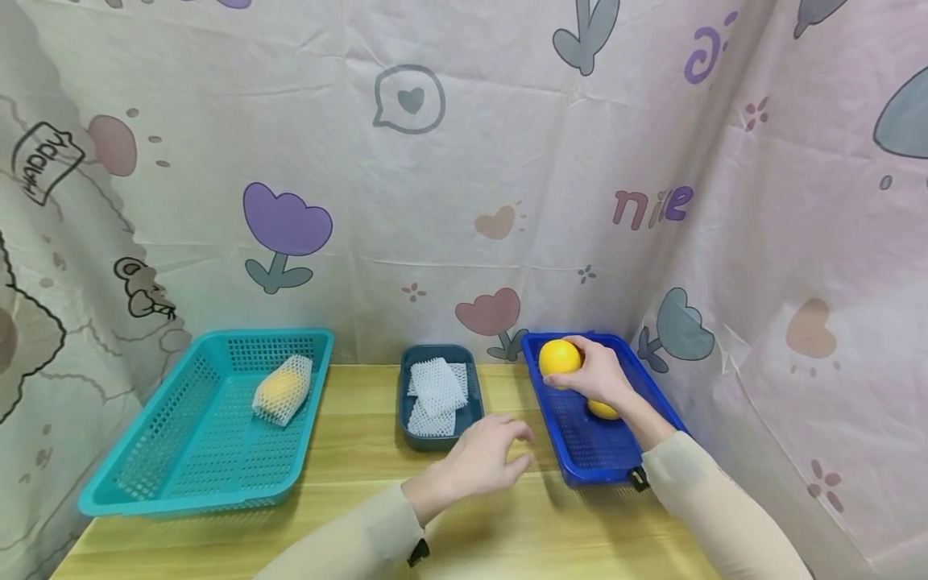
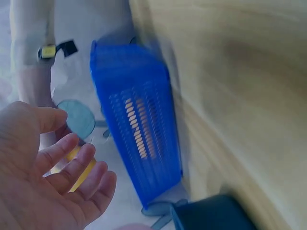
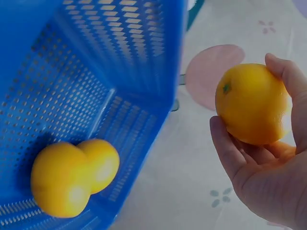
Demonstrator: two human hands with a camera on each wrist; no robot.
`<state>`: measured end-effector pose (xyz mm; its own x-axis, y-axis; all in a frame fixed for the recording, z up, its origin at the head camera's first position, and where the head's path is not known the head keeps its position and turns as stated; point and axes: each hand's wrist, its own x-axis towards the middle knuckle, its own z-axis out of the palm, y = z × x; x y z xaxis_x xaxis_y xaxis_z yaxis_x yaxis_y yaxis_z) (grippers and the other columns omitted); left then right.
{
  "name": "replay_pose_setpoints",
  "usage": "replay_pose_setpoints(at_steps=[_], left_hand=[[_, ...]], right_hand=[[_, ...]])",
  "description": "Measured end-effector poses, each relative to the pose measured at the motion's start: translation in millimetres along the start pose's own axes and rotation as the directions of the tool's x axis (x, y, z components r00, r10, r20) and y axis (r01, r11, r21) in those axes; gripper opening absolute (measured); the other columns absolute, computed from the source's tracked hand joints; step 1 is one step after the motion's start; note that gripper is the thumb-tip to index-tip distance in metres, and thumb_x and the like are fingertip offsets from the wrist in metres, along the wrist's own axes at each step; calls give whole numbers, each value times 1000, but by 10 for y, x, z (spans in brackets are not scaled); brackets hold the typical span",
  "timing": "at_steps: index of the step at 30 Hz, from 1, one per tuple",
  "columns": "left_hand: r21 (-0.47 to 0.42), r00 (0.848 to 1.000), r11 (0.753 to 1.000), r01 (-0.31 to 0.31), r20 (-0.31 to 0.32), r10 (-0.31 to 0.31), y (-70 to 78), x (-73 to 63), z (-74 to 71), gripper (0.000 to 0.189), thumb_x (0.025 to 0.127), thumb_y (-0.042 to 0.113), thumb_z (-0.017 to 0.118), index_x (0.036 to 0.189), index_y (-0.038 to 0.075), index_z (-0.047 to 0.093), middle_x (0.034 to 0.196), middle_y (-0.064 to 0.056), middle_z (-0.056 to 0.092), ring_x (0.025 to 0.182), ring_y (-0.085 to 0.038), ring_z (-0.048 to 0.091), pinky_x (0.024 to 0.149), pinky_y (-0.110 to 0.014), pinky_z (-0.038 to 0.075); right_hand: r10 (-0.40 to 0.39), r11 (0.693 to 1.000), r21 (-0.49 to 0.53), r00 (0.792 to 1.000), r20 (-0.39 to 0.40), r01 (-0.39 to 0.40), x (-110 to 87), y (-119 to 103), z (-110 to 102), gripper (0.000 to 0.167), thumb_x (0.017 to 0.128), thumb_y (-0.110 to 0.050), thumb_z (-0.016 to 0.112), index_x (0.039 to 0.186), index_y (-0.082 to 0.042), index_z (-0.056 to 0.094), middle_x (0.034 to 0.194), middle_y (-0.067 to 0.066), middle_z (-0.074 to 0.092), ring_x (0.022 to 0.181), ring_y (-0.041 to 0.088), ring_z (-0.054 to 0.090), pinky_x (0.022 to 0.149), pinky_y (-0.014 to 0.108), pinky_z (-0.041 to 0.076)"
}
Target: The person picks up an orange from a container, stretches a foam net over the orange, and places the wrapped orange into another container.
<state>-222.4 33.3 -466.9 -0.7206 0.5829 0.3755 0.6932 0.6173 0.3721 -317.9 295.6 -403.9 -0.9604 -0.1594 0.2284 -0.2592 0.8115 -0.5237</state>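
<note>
My right hand (image 1: 596,372) grips an orange (image 1: 558,358) between thumb and fingers, raised over the back of the blue basket (image 1: 573,466). In the right wrist view the held orange (image 3: 252,103) shows its green stem spot. Two more oranges (image 3: 60,179) lie side by side in the basket; the head view shows only one below my right wrist. My left hand (image 1: 478,455) hovers with relaxed, slightly bent fingers between the blue basket and the small dark teal basket (image 1: 432,443). It holds nothing. White foam net sleeves (image 1: 438,387) lie in that small basket.
A large turquoise basket (image 1: 196,498) stands at the left, holding a yellow-orange fruit in a white foam net (image 1: 283,391). The three baskets stand on a wooden table (image 1: 355,451), with a printed curtain (image 1: 406,209) behind and at both sides.
</note>
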Motion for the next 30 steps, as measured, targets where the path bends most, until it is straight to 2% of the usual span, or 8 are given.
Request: replay_pose_setpoints(at_steps=[7, 12, 22, 26, 30], left_hand=[[-127, 994, 989, 79, -59, -87, -117, 8, -186, 24, 103, 31, 76, 122, 17, 79, 120, -1, 83, 115, -22, 76, 100, -42, 63], [-205, 987, 969, 139, -50, -152, -173, -14, -255, 30, 105, 34, 73, 128, 14, 77, 124, -3, 82, 116, -23, 76, 101, -44, 63], [-364, 962, 899, 244, -23, -271, -286, -98, -358, 41, 107, 39, 70, 141, 16, 70, 136, -7, 80, 127, -28, 76, 107, -53, 63], [-405, 954, 875, 267, -17, -299, -341, -152, -375, 47, 107, 42, 70, 145, 13, 67, 141, -11, 78, 130, -33, 76, 108, -56, 64], [-428, 948, 860, 277, -25, -318, -394, -212, -372, 53, 107, 44, 72, 148, 11, 65, 140, -14, 77, 128, -36, 75, 102, -55, 67]], right_hand=[[-61, 992, 111, 998, -20, 62, -120, -171, 67, 80, 83, -32, 101, 151, -13, 64, 135, 16, 78, 108, 30, 76, 89, 41, 63], [-101, 988, 116, 994, -31, 104, -189, -281, 147, 81, 81, -29, 102, 151, -13, 65, 137, 15, 79, 112, 31, 78, 92, 43, 62], [-158, 956, 256, 987, 42, 142, -338, -497, 288, 87, 83, -24, 102, 157, -7, 59, 146, 16, 74, 122, 33, 74, 104, 55, 64], [-183, 948, 275, 981, 66, 158, -411, -573, 372, 87, 83, -28, 102, 157, -8, 59, 144, 15, 75, 121, 31, 75, 103, 52, 65], [-190, 941, 301, 977, 93, 154, -466, -627, 472, 87, 82, -28, 102, 156, -9, 60, 144, 15, 75, 120, 30, 75, 96, 41, 67]])
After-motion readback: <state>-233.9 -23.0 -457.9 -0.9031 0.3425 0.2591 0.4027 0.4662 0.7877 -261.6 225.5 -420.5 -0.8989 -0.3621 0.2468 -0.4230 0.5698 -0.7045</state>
